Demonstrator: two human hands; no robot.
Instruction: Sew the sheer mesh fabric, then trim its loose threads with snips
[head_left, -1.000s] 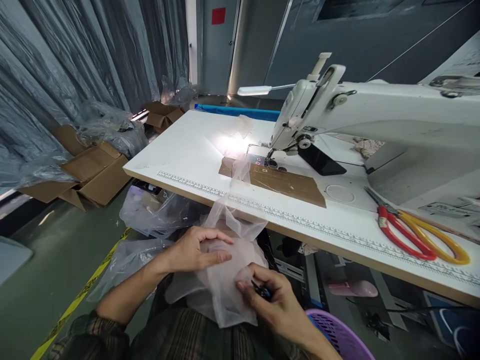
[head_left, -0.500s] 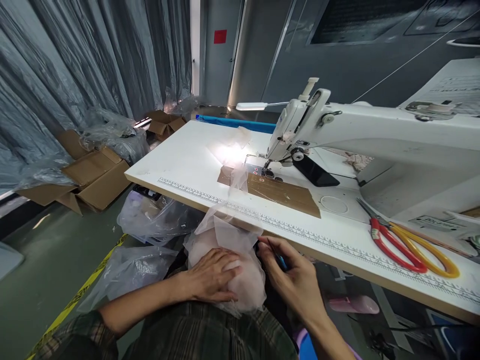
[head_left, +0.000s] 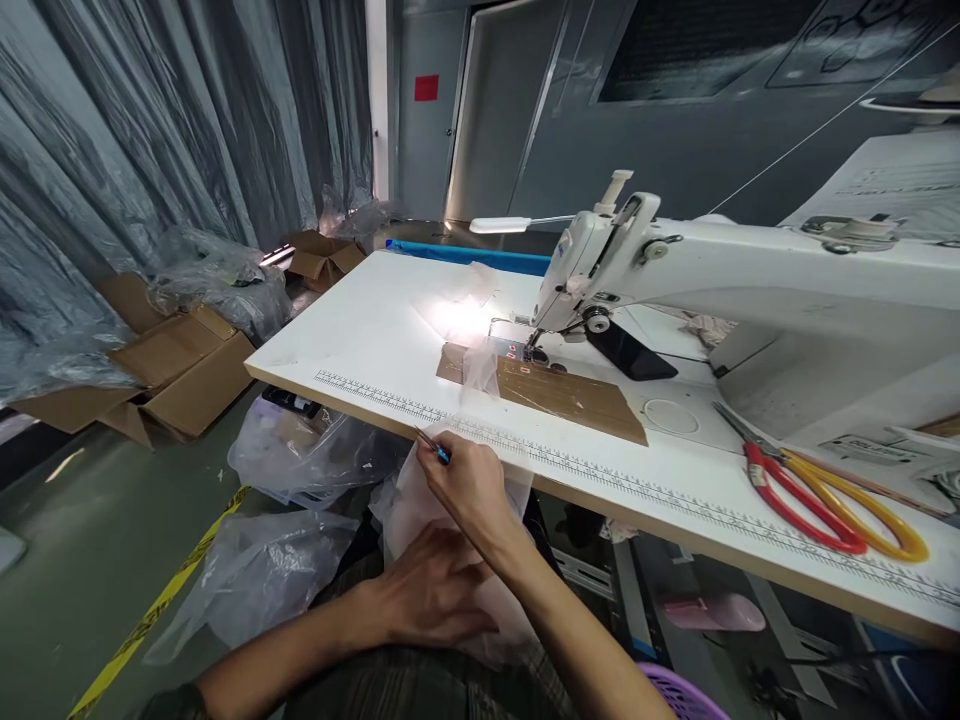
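Sheer pale pink fabric (head_left: 409, 505) lies bunched over my lap and runs up over the table edge toward the sewing machine (head_left: 585, 270). My left hand (head_left: 431, 590) rests on the bunch with its fingers spread. Crossing above it, my right hand (head_left: 469, 485) is closed around small blue thread snips (head_left: 435, 446), whose pointed metal tip sticks out to the left by the table edge. Part of the snips is hidden in the palm. A strip of the fabric (head_left: 480, 368) lies on brown card (head_left: 570, 395) near the needle.
Red and yellow-handled scissors (head_left: 832, 500) and a dark phone (head_left: 634, 350) lie on the white table (head_left: 337, 320). A printed ruler runs along its front edge. Cardboard boxes (head_left: 199, 370) and plastic bags (head_left: 262, 560) are on the left. A purple basket (head_left: 679, 690) stands below.
My right hand has moved left and up with the snips, from the right side of the fabric to the table edge. My left hand stays on the fabric, its fingers now spread wider.
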